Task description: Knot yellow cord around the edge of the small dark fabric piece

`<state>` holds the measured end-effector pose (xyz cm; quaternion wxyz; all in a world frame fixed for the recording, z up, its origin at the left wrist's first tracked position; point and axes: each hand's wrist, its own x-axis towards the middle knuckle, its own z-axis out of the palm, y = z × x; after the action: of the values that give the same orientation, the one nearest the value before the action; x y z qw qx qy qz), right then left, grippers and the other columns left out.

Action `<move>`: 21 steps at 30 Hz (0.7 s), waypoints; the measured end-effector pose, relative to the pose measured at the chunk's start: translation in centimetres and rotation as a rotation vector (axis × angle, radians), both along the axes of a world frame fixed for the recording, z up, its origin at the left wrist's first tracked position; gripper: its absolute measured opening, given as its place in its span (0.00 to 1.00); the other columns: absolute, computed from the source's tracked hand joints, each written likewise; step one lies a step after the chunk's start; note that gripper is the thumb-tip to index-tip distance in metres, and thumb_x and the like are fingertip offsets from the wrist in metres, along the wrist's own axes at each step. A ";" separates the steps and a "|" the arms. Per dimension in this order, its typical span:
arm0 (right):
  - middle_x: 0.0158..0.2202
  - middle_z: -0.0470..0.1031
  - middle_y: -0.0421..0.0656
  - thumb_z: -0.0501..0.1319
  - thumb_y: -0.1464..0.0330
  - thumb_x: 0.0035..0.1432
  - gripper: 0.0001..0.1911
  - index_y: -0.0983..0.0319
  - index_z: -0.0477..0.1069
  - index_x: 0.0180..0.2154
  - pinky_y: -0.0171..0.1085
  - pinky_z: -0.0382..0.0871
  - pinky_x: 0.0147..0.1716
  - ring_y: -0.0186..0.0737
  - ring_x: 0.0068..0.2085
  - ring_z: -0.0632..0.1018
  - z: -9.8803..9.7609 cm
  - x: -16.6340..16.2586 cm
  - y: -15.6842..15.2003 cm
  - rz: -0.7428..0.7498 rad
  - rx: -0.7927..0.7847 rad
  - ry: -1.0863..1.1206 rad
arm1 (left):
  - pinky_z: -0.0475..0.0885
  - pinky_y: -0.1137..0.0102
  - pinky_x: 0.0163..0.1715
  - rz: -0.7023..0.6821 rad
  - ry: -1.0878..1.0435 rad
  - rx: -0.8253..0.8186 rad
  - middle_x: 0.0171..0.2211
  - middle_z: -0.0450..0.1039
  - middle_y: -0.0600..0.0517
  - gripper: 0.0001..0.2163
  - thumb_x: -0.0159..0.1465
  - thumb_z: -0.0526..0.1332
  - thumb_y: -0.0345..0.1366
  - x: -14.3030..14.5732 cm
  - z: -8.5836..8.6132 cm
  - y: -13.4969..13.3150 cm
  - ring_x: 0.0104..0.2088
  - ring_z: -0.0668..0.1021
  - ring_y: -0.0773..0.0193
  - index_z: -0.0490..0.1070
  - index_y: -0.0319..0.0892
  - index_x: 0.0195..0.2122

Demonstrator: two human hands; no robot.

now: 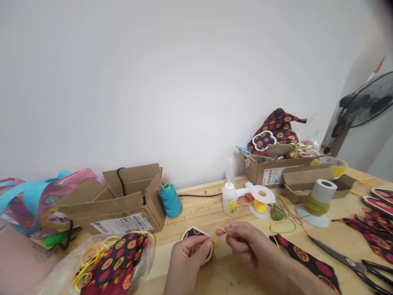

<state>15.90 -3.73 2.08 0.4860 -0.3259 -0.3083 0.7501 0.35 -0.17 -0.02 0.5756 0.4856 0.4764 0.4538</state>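
Note:
My left hand (192,256) pinches a small patterned fabric piece with a pale edge (195,232), partly hidden behind the fingers. Yellow cord (214,246) bunches at the piece's right side, by the thumb tip. From there a short length runs to my right hand (245,241), whose thumb and forefinger are closed on the cord. Both hands are close together, just above the wooden table. A strip of dark fabric with round flower prints (310,262) lies beside my right wrist.
Black-handled scissors (353,264) lie at the right. Behind the hands stand a glue bottle (229,198), a yellow cord spool (260,198), a green cord spool (317,200) and a teal thread cone (170,200). Cardboard boxes (113,209) and a plastic bag of fabric (147,262) flank them.

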 end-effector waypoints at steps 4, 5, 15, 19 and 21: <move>0.12 0.43 0.28 0.53 0.72 0.50 0.08 0.65 0.68 0.32 0.24 0.34 0.10 0.23 0.13 0.43 -0.5 0.5 0.3 0.030 -0.094 0.186 | 0.63 0.77 0.18 -0.063 -0.096 -0.068 0.14 0.74 0.52 0.10 0.39 0.67 0.39 -0.1 0.3 0.2 0.16 0.70 0.70 0.76 0.38 0.19; 0.12 0.43 0.29 0.52 0.72 0.50 0.07 0.65 0.68 0.31 0.24 0.34 0.09 0.23 0.12 0.43 -0.7 0.6 0.4 0.025 -0.125 0.217 | 0.63 0.77 0.18 -0.065 -0.098 -0.072 0.14 0.74 0.52 0.09 0.39 0.67 0.38 -0.1 0.3 0.3 0.16 0.70 0.70 0.76 0.37 0.19; 0.10 0.45 0.28 0.53 0.73 0.47 0.07 0.66 0.68 0.30 0.23 0.36 0.09 0.22 0.11 0.45 -1.3 0.3 0.3 0.017 -0.189 0.379 | 0.61 0.78 0.17 -0.022 -0.064 -0.032 0.13 0.72 0.53 0.09 0.38 0.67 0.39 0.2 -0.4 0.3 0.15 0.68 0.72 0.76 0.38 0.18; 0.10 0.56 0.30 0.51 0.74 0.46 0.14 0.63 0.67 0.38 0.25 0.35 0.10 0.22 0.11 0.47 -0.7 -0.3 -0.1 0.034 -0.128 0.163 | 0.59 0.78 0.16 -0.090 -0.035 -0.012 0.12 0.71 0.54 0.08 0.41 0.66 0.38 0.1 -0.4 -0.1 0.15 0.67 0.72 0.76 0.38 0.19; 0.12 0.62 0.32 0.52 0.71 0.49 0.16 0.63 0.65 0.42 0.25 0.37 0.10 0.21 0.10 0.50 -0.7 -0.8 -0.2 0.046 -0.001 -0.030 | 0.60 0.77 0.18 -0.148 -0.028 0.018 0.14 0.72 0.54 0.07 0.42 0.65 0.37 0.1 -0.3 -0.2 0.17 0.68 0.70 0.76 0.38 0.20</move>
<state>15.05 -3.88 1.40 0.4637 -0.3300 -0.3224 0.7564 0.42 -0.35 -0.31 0.6098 0.5182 0.4270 0.4210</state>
